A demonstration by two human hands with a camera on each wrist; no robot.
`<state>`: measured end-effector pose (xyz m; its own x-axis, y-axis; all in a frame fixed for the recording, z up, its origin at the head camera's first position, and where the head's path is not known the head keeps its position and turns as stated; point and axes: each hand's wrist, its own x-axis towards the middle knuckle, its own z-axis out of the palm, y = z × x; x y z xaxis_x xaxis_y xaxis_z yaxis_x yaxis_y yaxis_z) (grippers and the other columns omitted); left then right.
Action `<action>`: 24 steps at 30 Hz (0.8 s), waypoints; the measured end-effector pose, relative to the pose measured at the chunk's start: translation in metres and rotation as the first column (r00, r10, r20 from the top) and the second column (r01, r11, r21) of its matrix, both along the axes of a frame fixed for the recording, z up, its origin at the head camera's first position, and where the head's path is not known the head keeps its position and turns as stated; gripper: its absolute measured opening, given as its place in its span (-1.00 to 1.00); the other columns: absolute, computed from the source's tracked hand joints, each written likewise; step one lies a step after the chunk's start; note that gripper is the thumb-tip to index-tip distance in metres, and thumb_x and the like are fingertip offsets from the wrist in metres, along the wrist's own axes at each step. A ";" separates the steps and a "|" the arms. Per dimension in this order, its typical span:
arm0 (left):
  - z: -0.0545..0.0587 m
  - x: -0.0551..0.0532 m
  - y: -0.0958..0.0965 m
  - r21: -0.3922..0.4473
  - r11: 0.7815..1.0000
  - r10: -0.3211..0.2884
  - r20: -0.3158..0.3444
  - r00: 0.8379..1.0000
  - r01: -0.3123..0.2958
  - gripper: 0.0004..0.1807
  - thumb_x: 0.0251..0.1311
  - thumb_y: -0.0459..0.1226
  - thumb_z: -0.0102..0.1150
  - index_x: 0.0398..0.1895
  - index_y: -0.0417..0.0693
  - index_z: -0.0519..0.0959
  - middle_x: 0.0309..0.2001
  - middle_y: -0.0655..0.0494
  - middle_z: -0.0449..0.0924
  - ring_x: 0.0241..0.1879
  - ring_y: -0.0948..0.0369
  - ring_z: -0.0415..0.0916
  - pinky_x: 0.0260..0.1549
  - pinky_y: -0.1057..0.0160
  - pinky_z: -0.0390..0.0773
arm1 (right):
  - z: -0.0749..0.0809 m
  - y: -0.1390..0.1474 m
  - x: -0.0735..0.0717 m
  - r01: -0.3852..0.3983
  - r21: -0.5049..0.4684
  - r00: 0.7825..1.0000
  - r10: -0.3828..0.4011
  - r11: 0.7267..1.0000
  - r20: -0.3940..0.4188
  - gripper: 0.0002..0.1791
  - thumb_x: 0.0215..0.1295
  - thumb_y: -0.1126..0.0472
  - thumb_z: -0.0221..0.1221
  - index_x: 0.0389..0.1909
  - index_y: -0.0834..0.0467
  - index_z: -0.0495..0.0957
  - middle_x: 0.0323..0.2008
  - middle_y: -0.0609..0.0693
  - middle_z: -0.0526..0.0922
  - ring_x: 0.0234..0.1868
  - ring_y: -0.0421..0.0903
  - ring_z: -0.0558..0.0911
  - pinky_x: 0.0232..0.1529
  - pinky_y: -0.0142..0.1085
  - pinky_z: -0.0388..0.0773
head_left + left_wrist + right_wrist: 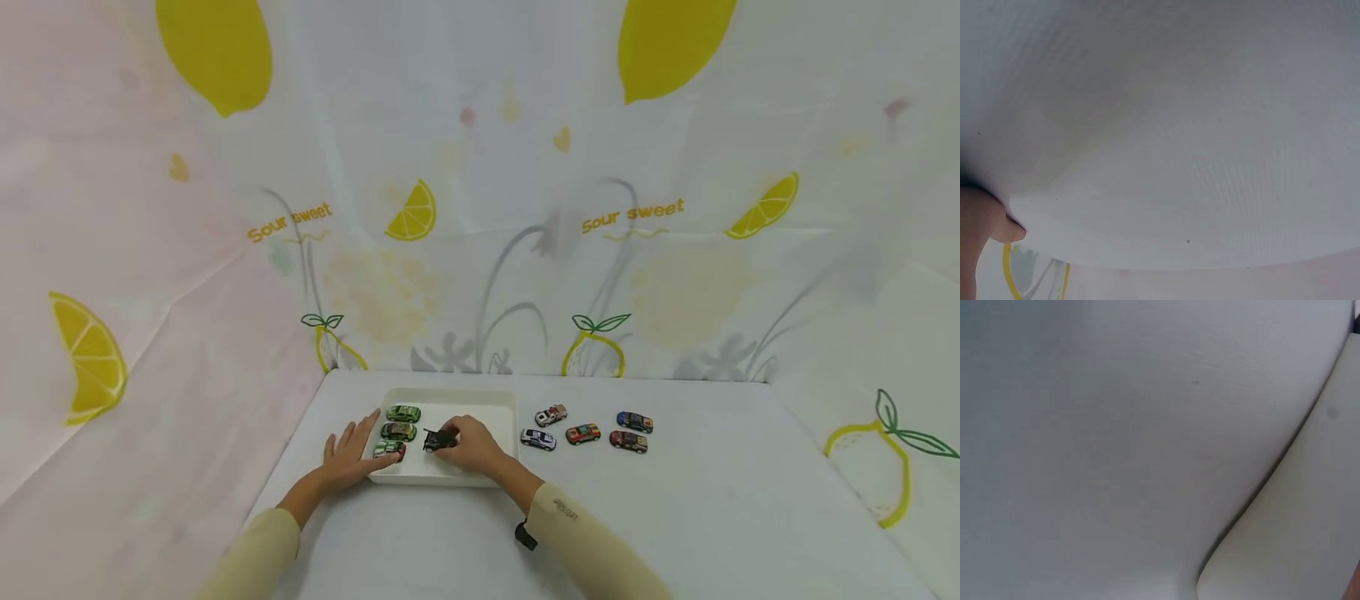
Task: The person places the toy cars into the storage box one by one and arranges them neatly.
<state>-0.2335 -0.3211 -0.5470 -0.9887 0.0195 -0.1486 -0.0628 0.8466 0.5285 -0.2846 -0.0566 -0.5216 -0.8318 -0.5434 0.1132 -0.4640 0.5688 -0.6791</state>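
My right hand (474, 447) pinches a black toy car (438, 440) over the middle of a shallow white tray (442, 479). Beside the tray's left wall lies my left hand (348, 458), its fingers spread and its thumb reaching across the rim to the white-and-green toy car (389, 451). Behind that car, in a column along the tray's left side, are a green-and-yellow toy car (398, 431) and a bright green one (403, 413). The left wrist view catches only part of the left hand (988, 219) at its lower left, against the white cloth.
Right of the tray, several toy cars sit on the white table (675, 508): a white-and-red car (551, 415), a white-and-blue car (538, 439), a red-and-orange car (582, 433), a blue car (634, 422) and a dark red car (628, 442). Lemon-printed cloth (480, 167) hangs behind.
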 end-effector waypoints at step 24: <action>0.002 -0.001 0.003 -0.010 1.000 -0.010 -0.024 1.000 0.010 0.16 0.10 0.33 0.14 0.60 0.06 -0.18 0.56 -0.27 -0.13 0.52 -0.31 -0.30 0.33 -0.45 -0.43 | -0.018 -0.009 -0.006 0.086 -0.057 0.976 -0.073 0.995 0.204 -0.56 0.00 0.07 0.50 -0.11 0.16 0.62 -0.22 -0.04 0.62 -0.21 -0.15 0.55 -0.14 -0.24 0.53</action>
